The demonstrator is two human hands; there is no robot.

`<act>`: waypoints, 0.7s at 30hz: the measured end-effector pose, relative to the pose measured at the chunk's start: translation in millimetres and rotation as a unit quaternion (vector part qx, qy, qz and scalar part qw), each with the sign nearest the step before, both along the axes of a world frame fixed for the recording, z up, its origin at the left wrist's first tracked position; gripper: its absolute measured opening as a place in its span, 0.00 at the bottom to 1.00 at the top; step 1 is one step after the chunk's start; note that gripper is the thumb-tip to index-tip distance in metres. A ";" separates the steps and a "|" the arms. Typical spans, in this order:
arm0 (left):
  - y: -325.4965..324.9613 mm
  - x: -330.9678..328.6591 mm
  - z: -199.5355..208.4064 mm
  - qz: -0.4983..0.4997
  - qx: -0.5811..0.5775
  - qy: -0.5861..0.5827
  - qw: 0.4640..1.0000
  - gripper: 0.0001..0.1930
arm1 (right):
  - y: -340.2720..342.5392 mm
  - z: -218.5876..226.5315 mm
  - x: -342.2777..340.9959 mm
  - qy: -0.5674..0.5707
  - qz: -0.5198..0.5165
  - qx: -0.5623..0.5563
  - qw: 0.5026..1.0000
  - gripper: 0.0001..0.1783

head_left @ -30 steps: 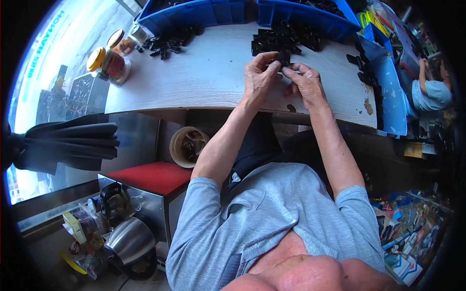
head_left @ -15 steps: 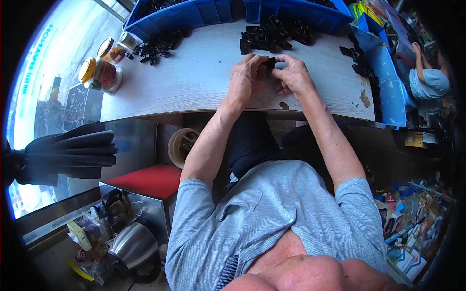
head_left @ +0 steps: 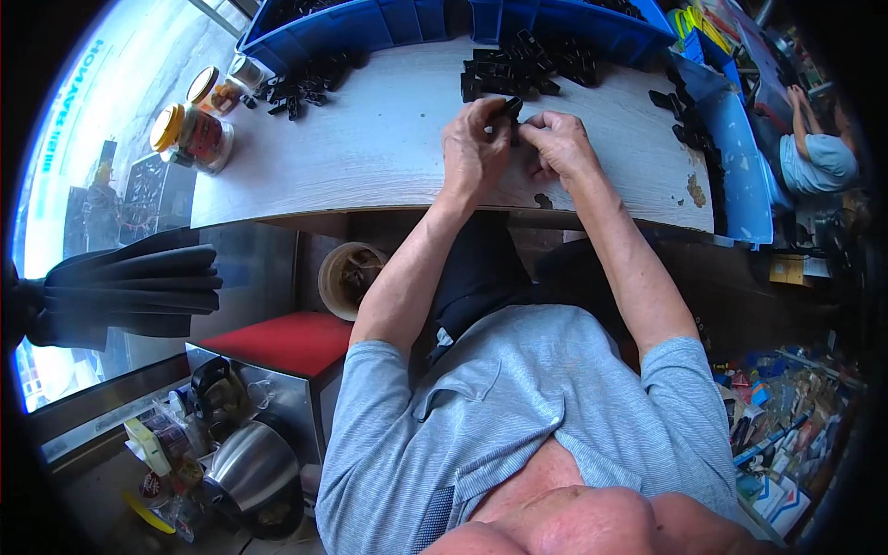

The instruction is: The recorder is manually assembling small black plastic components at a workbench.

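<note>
Over the near middle of the pale worktop, my left hand pinches a small black plastic part between thumb and fingers. My right hand is just beside it, thumb and forefinger pressed together at the part's lower right. Whatever those right fingertips hold is too small to make out. Just beyond my hands lies a pile of black plastic parts. A second heap of smaller black pieces lies at the far left of the worktop.
Blue bins with black parts line the far edge; a light blue bin stands at the right. Jars, one a yellow-lidded jar, stand at the left. A bucket is below the worktop. Another person sits far right.
My hands have drawn slightly apart. The black part now points up from my left fingers, and my right fingertips have come off its upper end to lower down beside it.
</note>
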State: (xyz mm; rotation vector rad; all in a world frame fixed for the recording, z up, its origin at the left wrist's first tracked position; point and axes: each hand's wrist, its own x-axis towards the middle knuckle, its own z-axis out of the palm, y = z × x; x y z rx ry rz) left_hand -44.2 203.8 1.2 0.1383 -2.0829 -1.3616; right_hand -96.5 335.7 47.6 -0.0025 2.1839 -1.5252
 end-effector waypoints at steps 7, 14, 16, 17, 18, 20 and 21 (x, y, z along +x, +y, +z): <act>-6.4 5.3 4.0 0.013 -0.072 0.026 0.997 0.12 | 4.7 5.3 5.9 -0.016 0.029 -0.018 0.999 0.11; -2.4 15.0 0.7 0.016 -0.106 -0.003 0.994 0.14 | 6.5 -0.1 -2.9 0.041 0.084 -0.056 0.994 0.30; -1.0 13.2 -2.4 0.018 -0.135 0.006 0.991 0.14 | 7.0 0.0 -9.7 0.053 0.118 -0.040 0.991 0.32; 0.2 12.2 -1.2 0.022 -0.156 0.008 0.988 0.14 | 8.1 2.1 -13.2 0.037 0.126 -0.030 0.991 0.32; 0.6 11.9 0.0 0.025 -0.176 0.010 0.984 0.14 | 7.8 4.3 -16.0 0.022 0.135 -0.020 0.990 0.31; -1.2 11.1 -3.8 0.024 -0.169 0.002 0.985 0.14 | 6.0 7.7 -12.8 0.021 0.140 -0.018 0.990 0.30; -3.2 10.7 -5.6 0.016 -0.159 -0.005 0.987 0.14 | 5.1 8.4 -11.8 0.021 0.137 -0.008 0.990 0.28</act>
